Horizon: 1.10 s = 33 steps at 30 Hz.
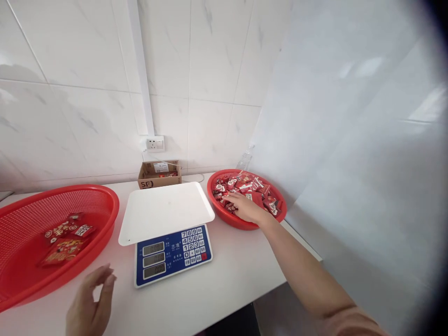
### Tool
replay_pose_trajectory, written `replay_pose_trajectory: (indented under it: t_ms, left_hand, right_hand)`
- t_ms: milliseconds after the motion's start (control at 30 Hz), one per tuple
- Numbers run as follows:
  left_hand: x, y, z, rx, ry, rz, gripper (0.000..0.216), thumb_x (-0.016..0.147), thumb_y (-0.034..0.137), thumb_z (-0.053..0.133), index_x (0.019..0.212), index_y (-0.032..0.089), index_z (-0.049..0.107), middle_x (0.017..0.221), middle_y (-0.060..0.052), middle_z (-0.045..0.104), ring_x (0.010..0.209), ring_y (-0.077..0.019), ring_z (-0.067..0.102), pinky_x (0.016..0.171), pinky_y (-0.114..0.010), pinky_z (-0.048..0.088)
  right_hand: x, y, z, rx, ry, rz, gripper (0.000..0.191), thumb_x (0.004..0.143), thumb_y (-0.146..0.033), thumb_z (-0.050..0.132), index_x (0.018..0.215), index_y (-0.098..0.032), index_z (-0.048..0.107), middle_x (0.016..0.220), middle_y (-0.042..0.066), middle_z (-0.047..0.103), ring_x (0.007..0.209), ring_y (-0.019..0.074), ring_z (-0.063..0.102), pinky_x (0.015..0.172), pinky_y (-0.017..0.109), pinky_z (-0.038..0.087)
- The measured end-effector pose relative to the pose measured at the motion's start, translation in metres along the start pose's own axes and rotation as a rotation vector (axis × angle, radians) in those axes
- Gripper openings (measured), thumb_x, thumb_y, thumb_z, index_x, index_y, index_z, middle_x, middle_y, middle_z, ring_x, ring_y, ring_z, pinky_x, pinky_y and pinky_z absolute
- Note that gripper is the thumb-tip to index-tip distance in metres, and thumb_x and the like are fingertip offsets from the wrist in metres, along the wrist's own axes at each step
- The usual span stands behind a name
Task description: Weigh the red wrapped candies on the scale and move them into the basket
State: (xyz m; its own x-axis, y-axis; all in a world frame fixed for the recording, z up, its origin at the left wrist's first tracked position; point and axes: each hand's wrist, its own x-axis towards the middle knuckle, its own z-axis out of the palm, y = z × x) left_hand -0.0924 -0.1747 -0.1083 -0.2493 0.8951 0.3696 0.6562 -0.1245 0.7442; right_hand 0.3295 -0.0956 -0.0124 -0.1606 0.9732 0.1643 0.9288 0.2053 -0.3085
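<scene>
My right hand (245, 206) reaches into a round red basket (224, 214) full of small red-wrapped candies (250, 185). Its fingers lie among the wrappers and are closed over some of them; what they grip is hidden. My left hand (90, 305) hovers over the white table near the front edge, fingers apart and holding nothing. It is beside the large red mesh basket (101, 205) on the left, which holds a few red packets (65, 238). Between the baskets stands a digital scale (173, 254) with a blue keypad face and a bare white weighing tray (164, 210).
A small cardboard box (159, 174) sits at the back against the tiled wall, below a wall socket (155, 144). A clear plastic bottle (245, 158) stands behind the round basket. The table edge (301, 242) drops off on the right beside a white wall.
</scene>
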Motion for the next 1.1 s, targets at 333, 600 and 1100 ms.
replay_pose_trajectory:
  t_ms: [333,600,1100]
  left_hand:
    - [0.012,-0.013,0.013,-0.372,-0.147,-0.373,0.049,0.071,0.064,0.042,0.094,0.023,0.054,0.071,0.001,0.061,0.067,-0.0182,0.060,0.067,-0.033,0.051]
    - [0.010,-0.004,0.014,-0.331,-0.153,-0.336,0.051,0.070,0.065,0.043,0.092,0.021,0.056,0.071,0.000,0.061,0.067,-0.0176,0.059,0.067,-0.031,0.050]
    - [0.008,0.004,0.013,-0.342,-0.191,-0.333,0.048,0.072,0.062,0.042,0.090,0.020,0.055,0.070,0.000,0.058,0.066,-0.0164,0.056,0.067,-0.030,0.047]
  right_hand:
    - [0.019,0.005,0.004,0.031,0.134,0.130,0.033,0.085,-0.021,0.043,0.114,-0.027,0.057,0.101,0.005,0.066,0.086,0.0214,0.062,0.072,0.031,0.045]
    - [0.027,0.012,-0.012,0.275,0.353,0.301,0.035,0.081,-0.022,0.048,0.116,-0.020,0.054,0.118,0.007,0.059,0.105,0.0192,0.055,0.092,0.036,0.039]
    - [0.051,-0.093,0.036,0.736,0.079,0.050,0.039,0.078,-0.021,0.054,0.117,-0.022,0.055,0.107,0.004,0.064,0.085,0.0141,0.061,0.083,0.034,0.049]
